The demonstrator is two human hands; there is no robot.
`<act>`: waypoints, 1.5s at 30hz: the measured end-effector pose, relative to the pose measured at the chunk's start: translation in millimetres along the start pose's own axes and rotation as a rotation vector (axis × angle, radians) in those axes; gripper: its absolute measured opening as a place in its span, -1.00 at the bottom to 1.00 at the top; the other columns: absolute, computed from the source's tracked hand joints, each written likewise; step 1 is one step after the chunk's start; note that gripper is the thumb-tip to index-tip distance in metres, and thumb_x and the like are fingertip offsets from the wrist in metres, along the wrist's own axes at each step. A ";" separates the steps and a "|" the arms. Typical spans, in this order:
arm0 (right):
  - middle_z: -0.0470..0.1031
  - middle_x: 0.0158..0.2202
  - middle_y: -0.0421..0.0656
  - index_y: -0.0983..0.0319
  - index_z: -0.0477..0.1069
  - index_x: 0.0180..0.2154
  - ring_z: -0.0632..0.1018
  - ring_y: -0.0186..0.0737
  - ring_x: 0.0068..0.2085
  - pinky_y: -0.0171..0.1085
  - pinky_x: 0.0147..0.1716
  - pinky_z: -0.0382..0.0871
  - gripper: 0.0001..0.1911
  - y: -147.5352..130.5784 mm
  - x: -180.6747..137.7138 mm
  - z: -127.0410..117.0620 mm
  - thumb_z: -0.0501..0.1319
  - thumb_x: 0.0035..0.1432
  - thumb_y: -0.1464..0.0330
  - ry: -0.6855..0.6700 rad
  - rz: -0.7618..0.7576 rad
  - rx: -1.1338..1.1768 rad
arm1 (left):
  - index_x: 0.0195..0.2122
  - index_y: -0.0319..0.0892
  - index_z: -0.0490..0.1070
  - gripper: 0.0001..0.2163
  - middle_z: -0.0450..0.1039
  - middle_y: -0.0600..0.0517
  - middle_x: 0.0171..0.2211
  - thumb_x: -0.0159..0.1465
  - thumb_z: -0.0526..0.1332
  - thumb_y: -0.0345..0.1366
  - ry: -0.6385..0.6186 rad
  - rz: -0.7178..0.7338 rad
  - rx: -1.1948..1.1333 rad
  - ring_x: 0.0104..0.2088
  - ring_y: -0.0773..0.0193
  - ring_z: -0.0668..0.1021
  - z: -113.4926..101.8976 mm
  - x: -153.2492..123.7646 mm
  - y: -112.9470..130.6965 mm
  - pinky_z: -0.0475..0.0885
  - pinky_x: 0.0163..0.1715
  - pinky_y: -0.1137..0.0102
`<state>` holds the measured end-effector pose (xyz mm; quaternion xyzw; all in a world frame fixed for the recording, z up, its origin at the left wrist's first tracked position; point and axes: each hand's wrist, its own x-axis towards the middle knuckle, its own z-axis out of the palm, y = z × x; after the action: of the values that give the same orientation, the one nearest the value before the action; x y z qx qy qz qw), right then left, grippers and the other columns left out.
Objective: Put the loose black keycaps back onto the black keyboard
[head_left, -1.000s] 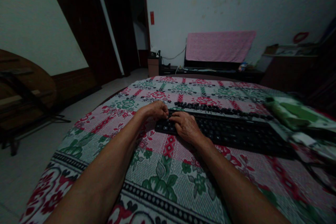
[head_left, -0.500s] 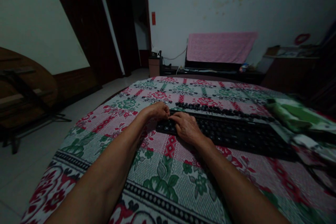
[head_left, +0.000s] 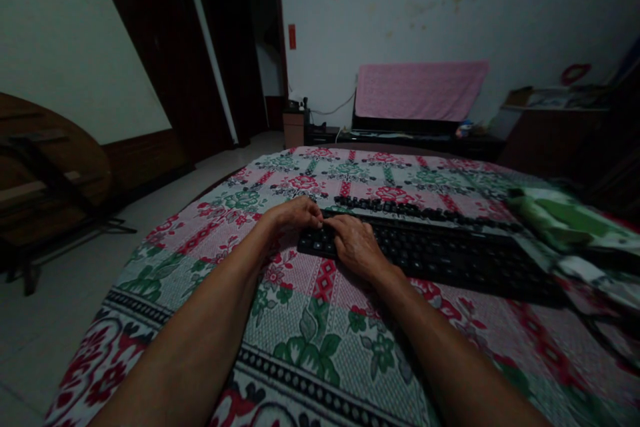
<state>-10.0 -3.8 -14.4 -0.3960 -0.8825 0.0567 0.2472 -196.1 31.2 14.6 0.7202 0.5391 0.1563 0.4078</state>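
A black keyboard (head_left: 445,257) lies slantwise on the patterned tablecloth. At its far left corner, my left hand (head_left: 301,212) is closed, thumb and fingertips pinched together at the top row. Whatever sits in that pinch is too small to make out. My right hand (head_left: 356,243) rests over the keyboard's left part, its fingers bent and pressed together, fingertips meeting those of my left hand. What is under them stays hidden. Behind the keyboard runs an uneven row of small loose black keycaps (head_left: 400,207).
The floral tablecloth (head_left: 310,333) covers a large round-edged table. On the right lie a green and white cloth-like bundle (head_left: 565,217) and a dark cable (head_left: 600,333). A folded round wooden tabletop (head_left: 50,160) leans at the left wall. A pink cloth (head_left: 423,90) drapes something at the back.
Both hands stay at the keyboard's left corner, with only a very slight shift of the fingers. The keyboard and keycaps have not moved.
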 end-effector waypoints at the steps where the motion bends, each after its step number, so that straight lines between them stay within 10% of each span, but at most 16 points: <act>1: 0.29 -0.06 -0.10 0.14 0.25 -0.05 0.26 -0.17 -0.06 -0.18 -0.13 0.07 -0.61 0.1 0.5 0.0 -0.04 0.06 0.45 0.012 0.008 0.010 | -0.38 -0.30 0.38 -0.79 0.28 0.13 -0.62 -0.06 0.13 -0.36 0.000 0.013 0.009 -0.63 0.47 0.30 -0.3 -0.8 0.4 0.22 -0.62 0.54; 45: 0.51 -0.37 -0.25 0.15 0.48 -0.39 0.48 -0.31 -0.35 -0.38 -0.34 0.27 -0.82 11.2 44.0 2.4 0.12 -0.07 0.38 -0.021 -0.019 0.108 | -0.38 -0.26 0.45 -0.78 0.34 0.12 -0.63 -0.09 0.17 -0.35 0.017 0.024 -0.039 -0.63 0.46 0.30 -3.4 -2.1 -1.8 0.18 -0.60 0.52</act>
<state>-28.4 36.1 -2.6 -0.3730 -0.8844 0.1059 0.2596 -200.3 30.9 15.9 0.7170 0.5307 0.1781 0.4154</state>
